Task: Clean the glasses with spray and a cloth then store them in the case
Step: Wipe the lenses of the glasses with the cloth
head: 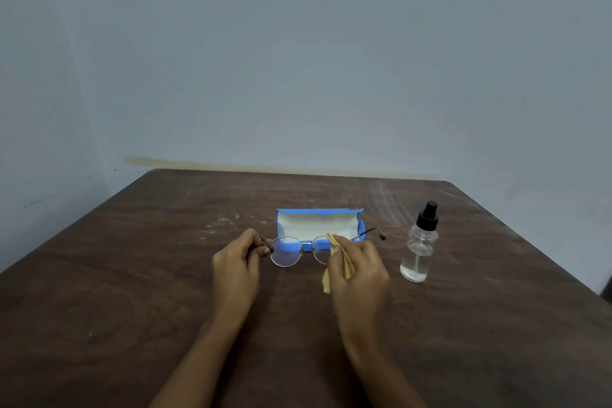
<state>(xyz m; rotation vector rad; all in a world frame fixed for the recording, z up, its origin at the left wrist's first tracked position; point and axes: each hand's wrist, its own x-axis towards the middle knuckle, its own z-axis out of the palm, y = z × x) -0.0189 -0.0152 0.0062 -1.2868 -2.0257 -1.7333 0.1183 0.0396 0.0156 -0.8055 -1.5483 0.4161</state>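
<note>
Between both hands, above the wooden table (pixel 132 291): round wire-rimmed glasses (pixel 299 250). Left hand (pixel 235 267) pinching the frame's left end; right hand (pixel 359 270) pressing a yellow cloth (pixel 341 267) around the right lens. Beyond, just behind the glasses, blue case (pixel 319 225) lying open, unfilled. Off right, well apart, clear spray bottle (pixel 420 247) standing upright. Wiping seemingly underway; storing and closing the case not yet done. No readable labels anywhere.

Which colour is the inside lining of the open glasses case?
The case is blue outside; its lining is cream-white. The head view shows it, the only view.
</note>
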